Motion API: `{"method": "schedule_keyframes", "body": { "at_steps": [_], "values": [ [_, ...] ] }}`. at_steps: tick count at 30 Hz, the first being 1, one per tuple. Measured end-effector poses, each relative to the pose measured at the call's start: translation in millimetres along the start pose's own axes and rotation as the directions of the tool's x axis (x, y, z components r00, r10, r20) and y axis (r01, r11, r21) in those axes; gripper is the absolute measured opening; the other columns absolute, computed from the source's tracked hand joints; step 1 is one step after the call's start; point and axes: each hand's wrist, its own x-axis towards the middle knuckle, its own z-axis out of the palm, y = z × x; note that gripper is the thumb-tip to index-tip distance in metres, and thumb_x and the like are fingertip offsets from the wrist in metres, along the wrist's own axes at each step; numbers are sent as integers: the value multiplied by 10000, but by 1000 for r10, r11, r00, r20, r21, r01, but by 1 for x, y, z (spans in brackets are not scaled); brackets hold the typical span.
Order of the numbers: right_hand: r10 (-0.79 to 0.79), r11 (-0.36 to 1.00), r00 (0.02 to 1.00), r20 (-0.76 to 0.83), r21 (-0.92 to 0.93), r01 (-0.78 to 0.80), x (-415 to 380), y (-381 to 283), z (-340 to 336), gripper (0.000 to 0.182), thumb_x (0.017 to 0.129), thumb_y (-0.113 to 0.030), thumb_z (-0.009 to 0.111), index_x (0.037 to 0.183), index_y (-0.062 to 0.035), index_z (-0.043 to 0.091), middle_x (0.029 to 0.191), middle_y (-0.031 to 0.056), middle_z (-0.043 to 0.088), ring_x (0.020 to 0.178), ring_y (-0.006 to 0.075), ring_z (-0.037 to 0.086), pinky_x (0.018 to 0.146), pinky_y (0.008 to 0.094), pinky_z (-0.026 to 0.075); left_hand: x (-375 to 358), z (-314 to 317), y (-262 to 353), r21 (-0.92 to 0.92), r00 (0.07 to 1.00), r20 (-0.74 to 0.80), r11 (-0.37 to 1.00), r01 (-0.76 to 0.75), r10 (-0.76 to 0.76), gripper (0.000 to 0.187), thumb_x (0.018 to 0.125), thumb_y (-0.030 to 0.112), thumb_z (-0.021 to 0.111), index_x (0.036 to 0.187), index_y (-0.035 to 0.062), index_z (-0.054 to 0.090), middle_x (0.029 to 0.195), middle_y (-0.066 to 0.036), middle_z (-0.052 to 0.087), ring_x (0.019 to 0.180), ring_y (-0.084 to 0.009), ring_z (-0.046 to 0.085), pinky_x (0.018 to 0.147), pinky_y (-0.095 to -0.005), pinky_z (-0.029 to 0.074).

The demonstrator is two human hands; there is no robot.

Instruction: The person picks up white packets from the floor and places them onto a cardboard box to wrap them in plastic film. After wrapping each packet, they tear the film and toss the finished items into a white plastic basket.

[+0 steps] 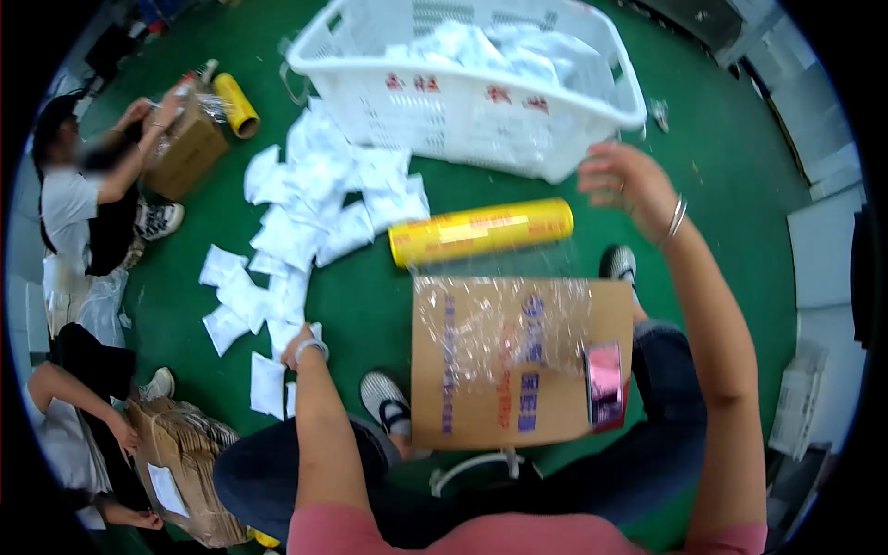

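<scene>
Low on the left, my left hand [303, 348] is closed at the near end of a spread of white packets [298, 176], its fingers on a white packet [316, 331] mostly hidden by the hand. My right hand [629, 180] is raised by the near right corner of a white plastic basket [481, 116]; its fingers are loosely curved and apart, with nothing in them. Between my legs is a cardboard box [518, 407] with clear plastic film [490, 319] across its top. On the box's right side lies a phone [605, 384]. A yellow roll of film [481, 231] rests just beyond the box.
More white packets [518, 51] fill the basket. At left, one person handles a cardboard box [190, 148] beside another yellow roll [237, 106]. A second person sits near a stack of flattened cardboard [185, 462]. White panels [823, 254] stand along the right edge.
</scene>
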Motion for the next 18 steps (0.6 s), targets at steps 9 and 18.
{"method": "schedule_keyframes", "body": {
  "at_steps": [9, 18],
  "values": [
    [224, 241, 974, 42, -970, -14, -191, 178, -31, 359, 783, -386, 595, 813, -29, 604, 698, 156, 626, 668, 317, 616, 654, 407, 485, -95, -64, 1, -702, 758, 499, 709, 70, 419, 711, 690, 722, 390, 1116, 169, 523, 1064, -45, 563, 989, -319, 516, 698, -514, 414],
    [0, 120, 980, -198, -973, -196, -180, 226, -23, 191, 817, -203, 512, 872, -31, 576, 796, 184, 635, 745, 283, 644, 637, 382, 514, -324, -79, -90, -403, -617, 80, -540, -739, 783, 948, 520, 238, 748, 1301, -43, 291, 1215, -209, 405, 1178, -340, 347, 1015, -424, 258]
  ]
}}
